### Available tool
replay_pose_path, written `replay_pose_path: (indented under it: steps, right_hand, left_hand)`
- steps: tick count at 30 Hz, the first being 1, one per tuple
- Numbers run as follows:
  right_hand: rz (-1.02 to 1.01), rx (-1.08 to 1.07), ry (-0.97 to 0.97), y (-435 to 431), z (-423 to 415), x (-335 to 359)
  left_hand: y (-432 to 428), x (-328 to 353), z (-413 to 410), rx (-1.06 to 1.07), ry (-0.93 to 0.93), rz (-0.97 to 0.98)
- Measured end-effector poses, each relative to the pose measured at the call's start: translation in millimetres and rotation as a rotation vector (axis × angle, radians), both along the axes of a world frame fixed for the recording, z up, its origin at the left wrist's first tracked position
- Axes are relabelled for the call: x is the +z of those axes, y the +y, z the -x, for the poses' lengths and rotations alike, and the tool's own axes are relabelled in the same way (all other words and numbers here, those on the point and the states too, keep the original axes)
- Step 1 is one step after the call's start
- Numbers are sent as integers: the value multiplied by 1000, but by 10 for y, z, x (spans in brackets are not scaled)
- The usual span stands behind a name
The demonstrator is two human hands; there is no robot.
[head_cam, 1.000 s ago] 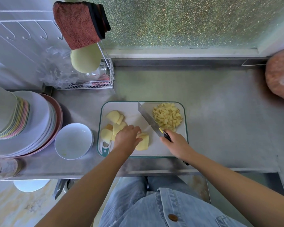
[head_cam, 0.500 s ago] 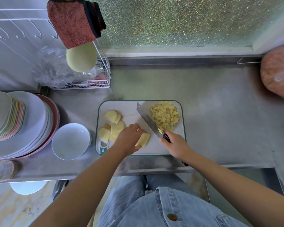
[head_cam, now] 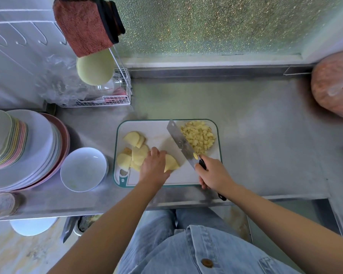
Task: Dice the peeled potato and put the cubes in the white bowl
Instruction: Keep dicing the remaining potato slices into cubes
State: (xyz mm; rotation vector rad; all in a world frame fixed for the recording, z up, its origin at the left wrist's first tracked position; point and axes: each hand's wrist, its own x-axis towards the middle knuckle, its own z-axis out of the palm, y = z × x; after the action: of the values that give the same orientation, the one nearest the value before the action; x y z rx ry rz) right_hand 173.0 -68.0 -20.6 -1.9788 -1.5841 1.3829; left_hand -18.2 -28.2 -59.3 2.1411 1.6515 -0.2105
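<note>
The steel surface carries the cutting board before me. My left hand curls over a potato slab, pinning it for the cut. Uncut slices wait just left of that hand, and the white bowl sits further left. My right hand grips the knife, whose blade keeps the cubes apart from the slab. Since a moment ago the slab has turned; the knife has barely moved.

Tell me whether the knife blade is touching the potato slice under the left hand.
Apart. The head view shows bare cutting board between the knife blade and the right tip of the potato slice under the left hand.
</note>
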Motion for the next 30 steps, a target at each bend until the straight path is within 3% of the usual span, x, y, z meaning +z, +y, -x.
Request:
replay_pose_path:
  steps: [13, 18, 22, 30]
  right_hand:
    - [-52, 66, -107, -141, -33, -57]
    - [-101, -89, 41, -55, -77, 35]
    - [-77, -207, 134, 15, -153, 110]
    - [-84, -249, 171, -22, -284, 158]
  left_hand:
    - [97, 3, -183, 3, 30, -30]
    - [21, 97, -162, 47, -95, -110]
    - [47, 187, -305, -81, -226, -206]
    - [117, 183, -538, -58, -89, -148]
